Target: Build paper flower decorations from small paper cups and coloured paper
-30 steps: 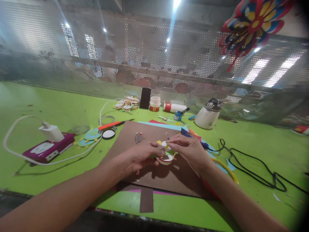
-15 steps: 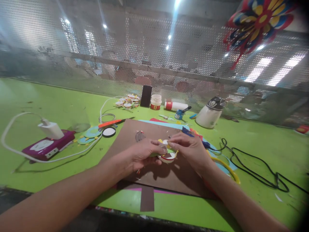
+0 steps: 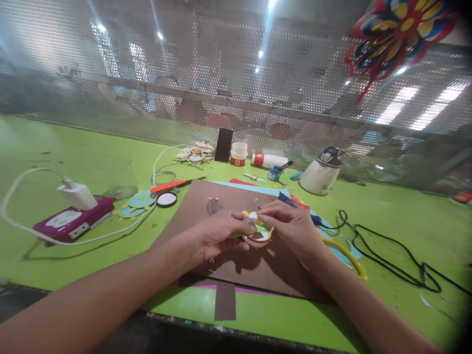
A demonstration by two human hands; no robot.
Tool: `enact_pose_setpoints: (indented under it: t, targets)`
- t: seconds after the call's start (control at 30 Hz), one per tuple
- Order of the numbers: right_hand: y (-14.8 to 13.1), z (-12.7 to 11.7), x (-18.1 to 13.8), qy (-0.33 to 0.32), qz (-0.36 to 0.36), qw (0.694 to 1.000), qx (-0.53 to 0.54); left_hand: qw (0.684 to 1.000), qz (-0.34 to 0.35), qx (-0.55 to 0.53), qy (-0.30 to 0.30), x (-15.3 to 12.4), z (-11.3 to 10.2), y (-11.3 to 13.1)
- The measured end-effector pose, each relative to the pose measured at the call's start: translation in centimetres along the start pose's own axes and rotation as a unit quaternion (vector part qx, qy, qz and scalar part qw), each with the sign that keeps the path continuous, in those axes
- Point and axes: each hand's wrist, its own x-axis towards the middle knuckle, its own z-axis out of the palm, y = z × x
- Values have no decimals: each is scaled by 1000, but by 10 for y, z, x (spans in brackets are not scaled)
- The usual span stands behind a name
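Observation:
My left hand (image 3: 224, 233) is closed around the left side of a small round paper craft (image 3: 258, 241). It has a white rim with a red line, green and brown parts on top, and yellow tips. The thumb lies on its upper face. At the upper right of the craft, my right hand (image 3: 289, 223) pinches with thumb and forefinger at a small white paper piece (image 3: 253, 216). Whether that piece is fixed to the craft I cannot tell. Both hands are held above a brown board (image 3: 195, 206).
Several similar round crafts (image 3: 195, 153) sit at the back, beside an upright phone (image 3: 223, 145) and a tub (image 3: 238, 155). To the left lie a purple power strip (image 3: 73, 221) and an orange cutter (image 3: 167, 187). A white kettle-like container (image 3: 320, 174) and a black cable (image 3: 387, 270) are on the right.
Both hands keep their grip on the craft, with only a slight shift of the fingers and a small tilt of the craft. The camera view has moved a little.

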Motion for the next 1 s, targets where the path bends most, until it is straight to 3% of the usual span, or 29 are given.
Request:
enact_pose_setpoints:
  t: [1.0]
  targets:
    - [-3,6,-4,8,-30,999,-14,1000,3,2,28,0,1,-4]
